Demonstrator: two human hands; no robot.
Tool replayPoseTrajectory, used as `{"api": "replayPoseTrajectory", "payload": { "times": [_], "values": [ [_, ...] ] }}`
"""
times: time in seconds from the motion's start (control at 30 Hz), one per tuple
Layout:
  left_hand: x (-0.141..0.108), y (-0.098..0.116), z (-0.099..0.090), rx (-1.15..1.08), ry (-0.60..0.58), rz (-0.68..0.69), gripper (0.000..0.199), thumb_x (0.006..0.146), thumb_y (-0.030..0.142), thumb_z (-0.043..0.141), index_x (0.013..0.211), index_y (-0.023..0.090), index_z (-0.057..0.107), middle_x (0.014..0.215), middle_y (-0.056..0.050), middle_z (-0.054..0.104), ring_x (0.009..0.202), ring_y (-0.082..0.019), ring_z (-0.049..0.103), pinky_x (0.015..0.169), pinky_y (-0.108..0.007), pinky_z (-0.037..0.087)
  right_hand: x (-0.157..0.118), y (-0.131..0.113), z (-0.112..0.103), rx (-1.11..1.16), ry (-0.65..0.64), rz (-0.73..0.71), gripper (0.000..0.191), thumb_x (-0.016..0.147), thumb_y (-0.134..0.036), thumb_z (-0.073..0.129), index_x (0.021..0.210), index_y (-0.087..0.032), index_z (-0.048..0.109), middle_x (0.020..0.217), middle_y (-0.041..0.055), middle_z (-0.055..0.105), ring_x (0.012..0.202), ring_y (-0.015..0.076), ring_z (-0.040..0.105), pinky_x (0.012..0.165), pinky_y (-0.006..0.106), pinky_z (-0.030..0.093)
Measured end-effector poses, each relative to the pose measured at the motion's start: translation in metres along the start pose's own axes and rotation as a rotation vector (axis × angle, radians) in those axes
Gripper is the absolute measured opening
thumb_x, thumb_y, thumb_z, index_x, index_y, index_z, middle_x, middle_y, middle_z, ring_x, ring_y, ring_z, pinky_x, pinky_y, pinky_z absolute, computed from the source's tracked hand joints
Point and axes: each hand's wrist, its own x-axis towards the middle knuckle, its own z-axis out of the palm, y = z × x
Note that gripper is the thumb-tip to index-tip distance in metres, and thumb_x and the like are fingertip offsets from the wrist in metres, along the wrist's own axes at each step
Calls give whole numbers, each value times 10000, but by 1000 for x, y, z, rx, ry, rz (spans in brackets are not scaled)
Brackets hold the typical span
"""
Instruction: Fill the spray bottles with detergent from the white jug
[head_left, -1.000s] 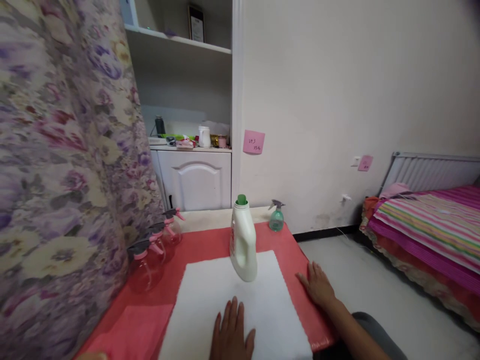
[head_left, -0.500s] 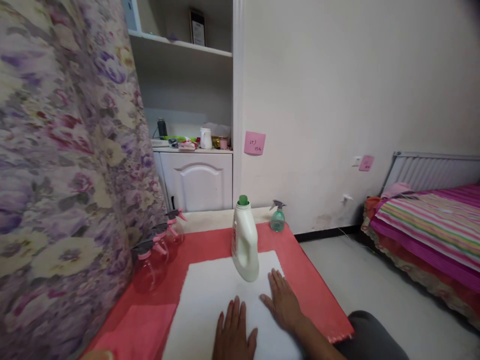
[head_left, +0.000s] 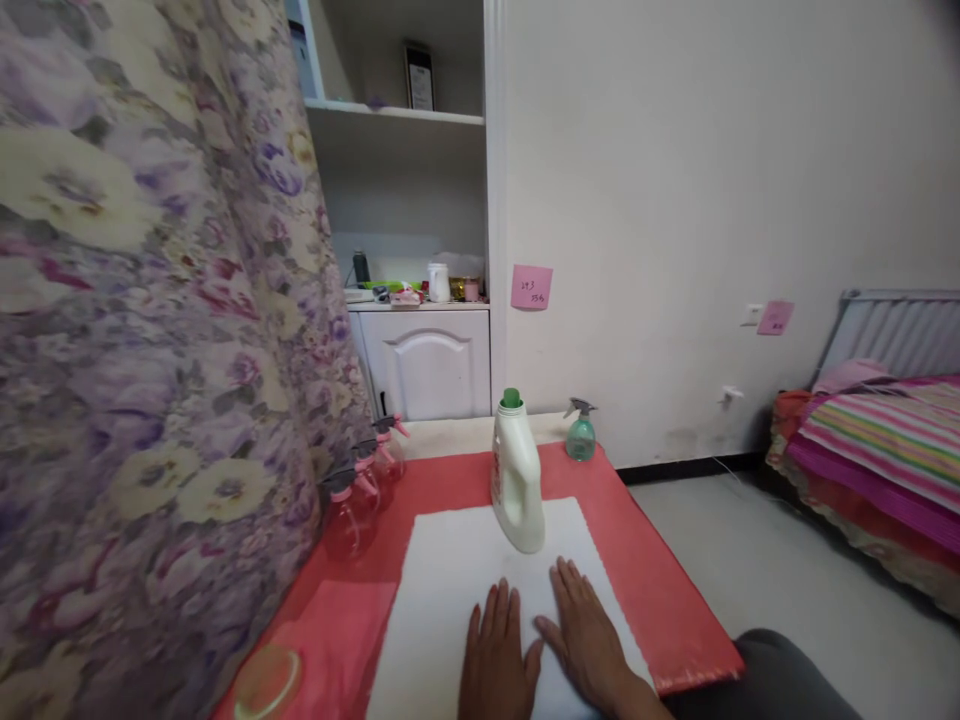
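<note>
My left hand [head_left: 498, 655] lies flat, palm down, on a white cloth [head_left: 435, 590], fingers stretched forward. Close to its right, my right hand [head_left: 589, 635] also rests flat on the cloth with its thumb spread; neither holds anything. Just beyond both hands, a pale green-white jug [head_left: 517, 480] with a green top [head_left: 511, 397] stands upright at the cloth's far part, touched by neither hand.
Clear spray bottles with pink and grey heads [head_left: 350, 520] line the left side of the red table cover [head_left: 660, 590]. A green spray bottle [head_left: 580, 435] stands at the back right. A round object [head_left: 267, 680] lies front left, beside a floral curtain [head_left: 195, 400].
The view has shifted, so the scene sits further right. My right hand has come back slightly, closer to my left hand. More of the round object at the front left shows.
</note>
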Motion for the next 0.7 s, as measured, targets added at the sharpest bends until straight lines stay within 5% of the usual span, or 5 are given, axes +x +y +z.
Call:
{"api": "replayPoseTrajectory", "payload": {
  "times": [0.17,0.43,0.7],
  "values": [
    [-7,-12,-2,26,-9,7,519,903,387,462,1359,141,503,1397,-116,565,1263,-245,538,1025,-411,413,-6,15,5,-26,44,2,735,936,-618,350,1427,-76,424,1504,188,383,1407,309,339,1131,468,344],
    [-33,-68,-19,86,-100,-96,535,930,468,413,1356,162,522,1408,-120,547,1273,-277,530,1033,-457,397,-14,29,-5,-43,19,49,789,909,-667,353,1411,-65,447,1495,197,396,1393,327,362,1128,479,335],
    [-41,-89,-28,73,-165,-174,549,907,519,435,1386,256,489,1446,-95,511,1316,-322,478,1052,-526,361,-27,3,4,-48,83,-12,754,927,-620,372,1428,-59,416,1521,191,353,1412,325,326,1133,478,326]
  ]
}}
